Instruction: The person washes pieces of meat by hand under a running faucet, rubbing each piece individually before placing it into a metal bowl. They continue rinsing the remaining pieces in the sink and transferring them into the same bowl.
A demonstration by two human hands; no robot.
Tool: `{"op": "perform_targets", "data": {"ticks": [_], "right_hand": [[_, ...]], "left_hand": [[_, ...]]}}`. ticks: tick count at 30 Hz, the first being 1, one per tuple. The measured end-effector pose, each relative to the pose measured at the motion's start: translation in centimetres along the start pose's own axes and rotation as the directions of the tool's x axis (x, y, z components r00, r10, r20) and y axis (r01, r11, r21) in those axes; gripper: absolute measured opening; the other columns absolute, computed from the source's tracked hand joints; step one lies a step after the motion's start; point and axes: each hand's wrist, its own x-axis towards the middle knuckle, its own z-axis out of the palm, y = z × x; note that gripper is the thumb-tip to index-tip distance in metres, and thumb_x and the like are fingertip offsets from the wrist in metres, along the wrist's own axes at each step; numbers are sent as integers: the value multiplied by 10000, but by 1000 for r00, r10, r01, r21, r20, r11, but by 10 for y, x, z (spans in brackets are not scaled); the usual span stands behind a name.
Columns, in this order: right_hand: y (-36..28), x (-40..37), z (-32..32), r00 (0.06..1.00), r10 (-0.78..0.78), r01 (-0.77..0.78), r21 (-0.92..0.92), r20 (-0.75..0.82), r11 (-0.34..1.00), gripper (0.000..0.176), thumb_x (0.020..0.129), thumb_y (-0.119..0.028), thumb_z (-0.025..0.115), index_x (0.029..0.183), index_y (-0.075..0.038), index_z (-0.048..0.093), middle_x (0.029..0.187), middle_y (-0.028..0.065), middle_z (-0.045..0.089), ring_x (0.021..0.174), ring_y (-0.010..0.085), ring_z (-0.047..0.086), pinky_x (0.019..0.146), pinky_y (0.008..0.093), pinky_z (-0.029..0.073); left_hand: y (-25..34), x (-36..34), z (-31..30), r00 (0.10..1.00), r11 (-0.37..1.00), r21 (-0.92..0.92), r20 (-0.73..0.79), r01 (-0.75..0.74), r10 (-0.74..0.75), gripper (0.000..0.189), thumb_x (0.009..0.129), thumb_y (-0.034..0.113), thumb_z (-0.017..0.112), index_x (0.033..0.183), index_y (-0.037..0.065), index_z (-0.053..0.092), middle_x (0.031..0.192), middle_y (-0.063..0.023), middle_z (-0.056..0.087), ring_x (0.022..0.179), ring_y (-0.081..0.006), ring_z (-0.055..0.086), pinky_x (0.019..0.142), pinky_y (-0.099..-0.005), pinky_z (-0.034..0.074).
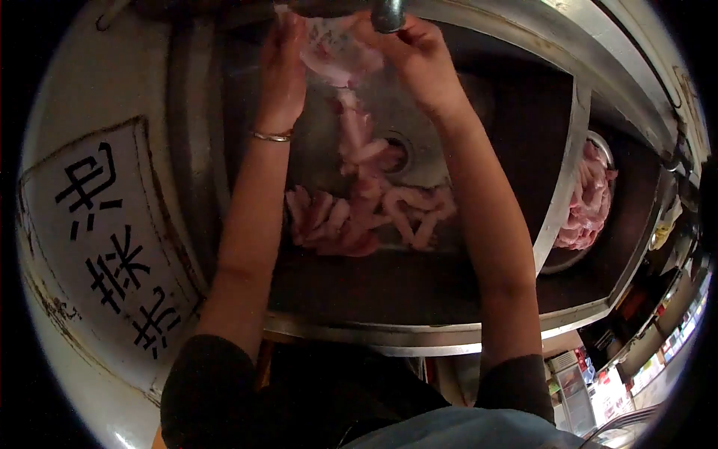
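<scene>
Near the faucet [387, 15], both my hands grip a clear plastic bag [329, 45], with pink meat showing through its lower part. My left hand [284, 71], a bracelet on its wrist, is closed on the bag's left side. On the right side the fingers of my right hand [422, 63] pinch it, partly hidden behind the faucet. Below the bag, several pieces of pale pink raw meat [355, 198] lie in a line and a heap on the floor of the metal sink [314, 146]. Some overlap the drain [400, 150].
In the right-hand basin, a round metal bowl [565, 262] holds a pile of raw meat [591, 202]. A metal divider [562, 179] separates the two basins. Left of the sink is a white sign [112, 239] with black handwritten characters. The sink's front rim [374, 333] runs before my body.
</scene>
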Motion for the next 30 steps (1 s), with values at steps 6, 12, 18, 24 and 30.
{"op": "perform_targets", "data": {"ticks": [6, 12, 18, 24, 30], "right_hand": [[-10, -4, -8, 996, -14, -10, -256, -90, 967, 102, 753, -35, 598, 847, -2, 618, 759, 45, 615, 656, 111, 566, 629, 242, 466], [-41, -10, -4, 999, 54, -47, -667, -10, 744, 107, 764, -115, 606, 773, -12, 633, 696, 31, 605, 640, 106, 541, 606, 256, 447], [-19, -6, -8, 999, -22, 6, -358, -40, 934, 224, 842, -205, 536, 784, 5, 587, 654, 17, 578, 618, 85, 512, 575, 245, 428], [-27, -16, 7, 988, 107, -139, -322, -114, 936, 213, 838, -201, 546, 770, 0, 567, 674, 22, 569, 633, 50, 493, 556, 225, 411], [-43, -10, -10, 981, 184, -123, -556, 54, 822, 171, 827, -181, 542, 800, -14, 567, 657, 15, 573, 622, 71, 505, 574, 231, 423]], "left_hand": [[2, -3, -7, 998, 988, -149, -52, -27, 19, 244, 847, 339, 508, 947, 117, 511, 890, 16, 517, 842, -117, 501, 753, -288, 419], [5, -3, -6, 994, 975, -204, -71, -90, 77, 197, 840, 242, 538, 989, 121, 495, 918, 18, 510, 832, -106, 504, 721, -291, 440], [2, -4, -5, 991, 984, -180, 130, -10, 34, 176, 823, 189, 564, 980, 119, 522, 861, 26, 539, 817, -101, 524, 702, -275, 436], [-2, -10, 21, 983, 998, -30, 172, -60, 64, 139, 794, 132, 588, 924, 105, 549, 863, 26, 554, 833, -81, 520, 680, -229, 413], [-27, 8, 13, 961, 935, 286, 234, -210, 144, 194, 791, 128, 576, 979, 82, 555, 922, 7, 558, 856, -82, 503, 736, -234, 397]]}}
